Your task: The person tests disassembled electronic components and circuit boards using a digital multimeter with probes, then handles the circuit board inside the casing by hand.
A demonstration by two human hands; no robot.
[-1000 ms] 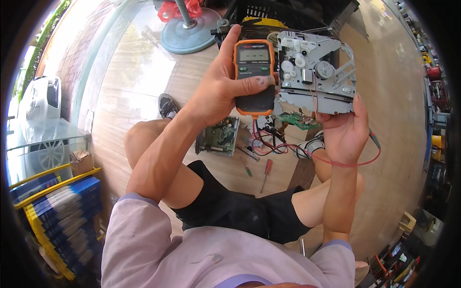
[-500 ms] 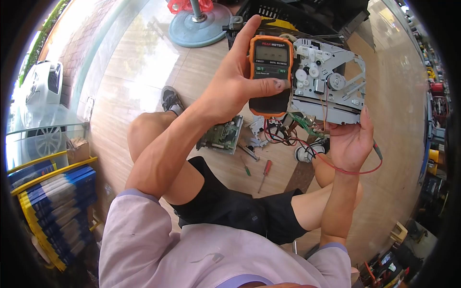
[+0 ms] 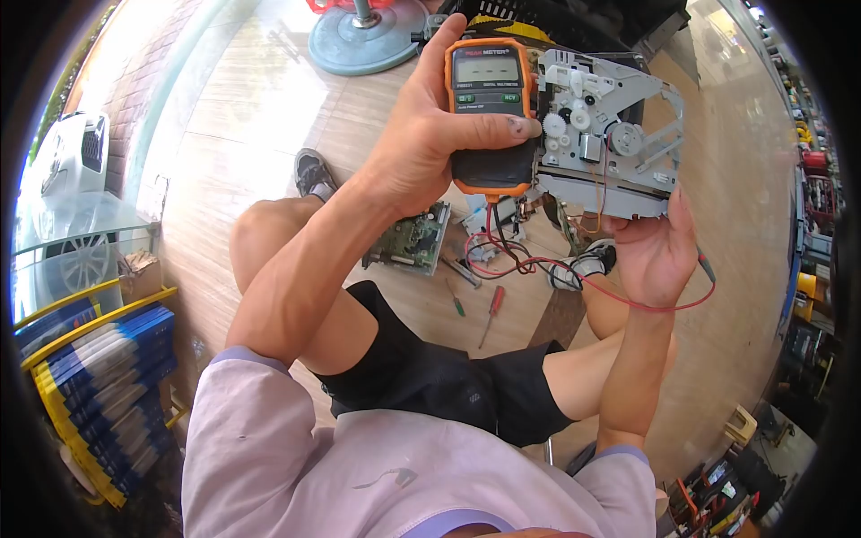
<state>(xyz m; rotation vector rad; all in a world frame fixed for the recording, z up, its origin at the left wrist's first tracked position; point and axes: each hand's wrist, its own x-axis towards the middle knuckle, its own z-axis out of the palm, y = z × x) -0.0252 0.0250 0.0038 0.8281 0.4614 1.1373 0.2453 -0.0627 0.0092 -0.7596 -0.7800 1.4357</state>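
My left hand [image 3: 421,134] is closed around an orange and black digital multimeter [image 3: 491,170], thumb across its front below the lit display. Right beside it, a grey metal disc-drive mechanism [image 3: 619,99] with white gears and a small motor is gripped at its lower edge by my right hand [image 3: 659,260]. Red and black test leads [image 3: 525,262] hang from the meter's lower end. The red lead loops past my right wrist, and a dark probe handle [image 3: 705,262] shows beside that hand. My right fingers are partly hidden behind the mechanism.
On the floor between my legs lie a green circuit board [image 3: 417,238], a red-handled screwdriver [image 3: 493,309] and a green-handled screwdriver [image 3: 457,303]. A round stand base [image 3: 368,45] and a black crate [image 3: 592,20] stand ahead. A rack of blue booklets [image 3: 108,386] is at left.
Both hands have shifted slightly up and left in view, carrying the multimeter and the disc-drive mechanism. The meter's display now looks brighter. Both grips are kept.
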